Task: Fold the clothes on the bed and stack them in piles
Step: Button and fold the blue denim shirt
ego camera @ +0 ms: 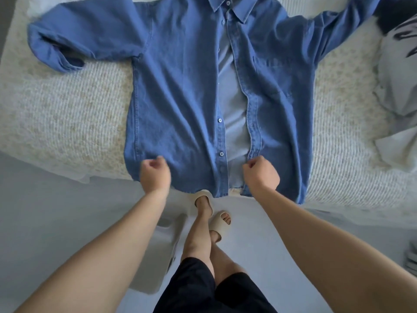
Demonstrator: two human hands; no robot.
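Denim-blue, button-front long-sleeved shirt (pixel 180 86) lay face-up on the cream knitted bed cover (pixel 56 109), hem overhanging the near edge. Left hand (pixel 155 175) and right hand (pixel 261 173) – fingers curled, apparently pinching nothing – hovered over it. Recommended: close the placket first. Count – one shirt, two sleeves spread.

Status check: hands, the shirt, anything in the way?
Both hands curled near hem: left hand, right hand. Denim shirt spread flat, unbuttoned, unfolded. Grey garment lies beside right sleeve.
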